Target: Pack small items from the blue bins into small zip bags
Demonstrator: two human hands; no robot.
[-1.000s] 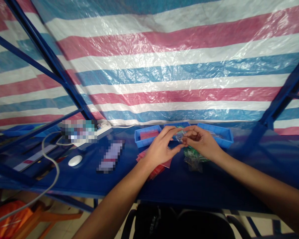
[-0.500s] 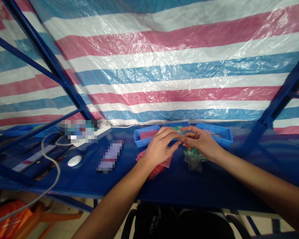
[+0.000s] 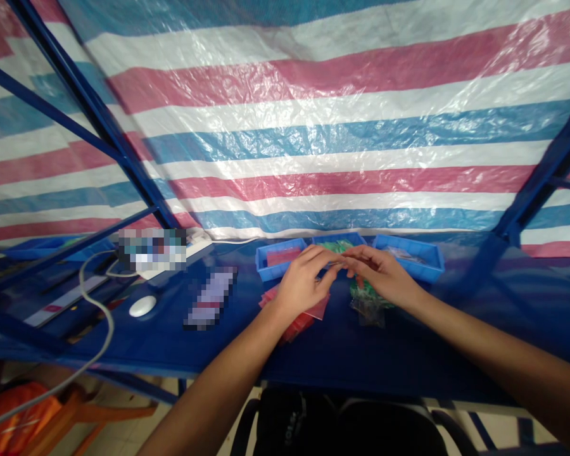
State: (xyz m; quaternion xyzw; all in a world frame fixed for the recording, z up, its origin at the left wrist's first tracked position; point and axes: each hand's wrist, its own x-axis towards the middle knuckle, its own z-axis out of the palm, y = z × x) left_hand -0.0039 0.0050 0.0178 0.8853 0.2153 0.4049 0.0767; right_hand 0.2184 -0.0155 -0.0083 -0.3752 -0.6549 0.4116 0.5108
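Observation:
My left hand [image 3: 306, 282] and my right hand [image 3: 384, 273] meet fingertip to fingertip above the blue table. Both pinch at something small and thin between them, too small and blurred to name. Under the left hand and wrist lie red and pink plastic bags [image 3: 318, 309]. Below my right hand is a heap of green packets [image 3: 361, 292], with a clear plastic bag [image 3: 373, 315] at its near edge. Behind the hands stand a blue bin with red content [image 3: 266, 272], a blue bin with green packets [image 3: 338, 246] and a blue bin with clear packets [image 3: 430, 269].
Left on the table [image 3: 247, 345] are a pixelated phone-like object [image 3: 211, 297], a white mouse [image 3: 142, 306] and a white power strip [image 3: 154, 272]. A pale cable [image 3: 110, 323] hangs over the edge. Blue frame posts [image 3: 99, 133] and a striped sheet [image 3: 313, 152] stand behind.
My right hand has turned slightly, its fingers closer together and lower over the left fingertips. The left hand stays nearly in place. More of the middle bin's green packets shows.

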